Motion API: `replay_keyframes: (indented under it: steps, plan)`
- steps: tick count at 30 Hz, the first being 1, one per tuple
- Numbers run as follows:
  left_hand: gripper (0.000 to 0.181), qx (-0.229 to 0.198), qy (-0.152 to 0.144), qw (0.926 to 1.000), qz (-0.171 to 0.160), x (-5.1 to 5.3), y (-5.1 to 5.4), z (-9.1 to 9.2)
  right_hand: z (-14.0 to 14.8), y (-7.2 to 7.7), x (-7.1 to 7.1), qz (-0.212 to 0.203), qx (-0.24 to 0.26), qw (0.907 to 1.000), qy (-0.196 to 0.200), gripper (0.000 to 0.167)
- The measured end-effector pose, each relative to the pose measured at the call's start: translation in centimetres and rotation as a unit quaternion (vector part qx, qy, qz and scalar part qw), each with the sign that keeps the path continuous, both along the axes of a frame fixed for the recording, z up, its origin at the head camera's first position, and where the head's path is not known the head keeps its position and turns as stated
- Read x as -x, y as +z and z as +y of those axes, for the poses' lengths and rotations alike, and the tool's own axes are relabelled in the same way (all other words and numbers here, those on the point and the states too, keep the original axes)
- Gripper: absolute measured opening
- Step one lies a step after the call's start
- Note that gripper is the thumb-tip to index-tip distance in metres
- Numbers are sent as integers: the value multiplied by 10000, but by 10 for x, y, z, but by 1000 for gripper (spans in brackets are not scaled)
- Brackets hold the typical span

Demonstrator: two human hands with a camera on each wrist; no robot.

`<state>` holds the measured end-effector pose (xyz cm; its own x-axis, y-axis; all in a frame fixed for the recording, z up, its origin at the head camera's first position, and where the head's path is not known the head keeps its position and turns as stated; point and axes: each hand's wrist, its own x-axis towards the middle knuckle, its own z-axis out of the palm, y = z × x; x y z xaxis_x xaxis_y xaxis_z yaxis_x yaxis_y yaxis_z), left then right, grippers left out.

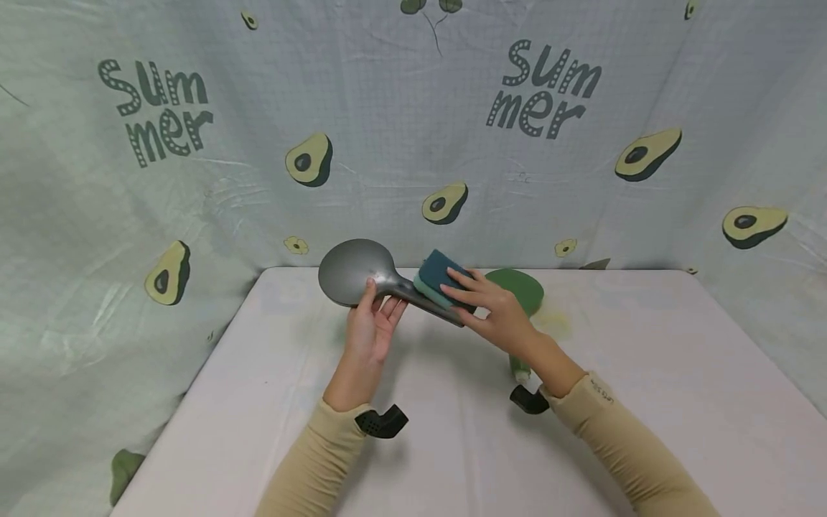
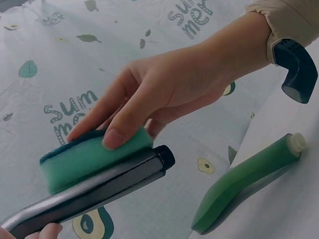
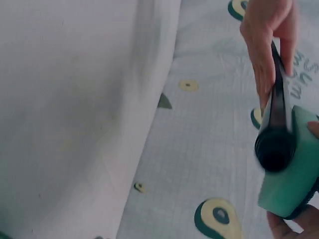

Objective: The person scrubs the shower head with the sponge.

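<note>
My left hand (image 1: 368, 336) holds a grey shower head (image 1: 352, 271) at its neck, thumb on the near side. Its handle slants down to the right and ends in a black threaded tip (image 2: 167, 156). A sponge (image 1: 441, 277), light green with a dark blue scouring layer, is pinched in my right hand (image 1: 499, 313). The sponge's green face lies against the handle, as the left wrist view shows. In the right wrist view, the sponge (image 3: 291, 174) sits beside the handle's end, and only some right fingertips show.
A second shower head (image 1: 520, 289), green, lies on the white table (image 1: 446, 445) behind the right hand, partly hidden by it. A printed cloth (image 1: 381, 100) with avocados hangs behind and at both sides. Black devices (image 1: 382, 422) sit at both wrists.
</note>
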<state>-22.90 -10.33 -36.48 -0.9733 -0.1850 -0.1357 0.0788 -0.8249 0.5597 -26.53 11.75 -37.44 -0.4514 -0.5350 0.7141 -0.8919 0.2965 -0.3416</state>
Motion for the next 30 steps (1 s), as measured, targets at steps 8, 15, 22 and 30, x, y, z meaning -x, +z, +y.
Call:
replay_keyframes:
  steps: [8,15,22,30]
  plan:
    - [30,-364,-147,9992,-36,1,3,-7,35,15,17,-3594,-69,9326,330,45]
    - [38,-456,-113,9989,-73,0,0,-5,38,15,20,-3534,-132,9340,505,42]
    - [55,-312,-81,9989,-346,0,-3,-1,-2,13,2,717,-1293,9884,353,45]
    - [53,-642,605,9946,-554,4,7,-15,5,2,3,1405,-1356,9802,321,51]
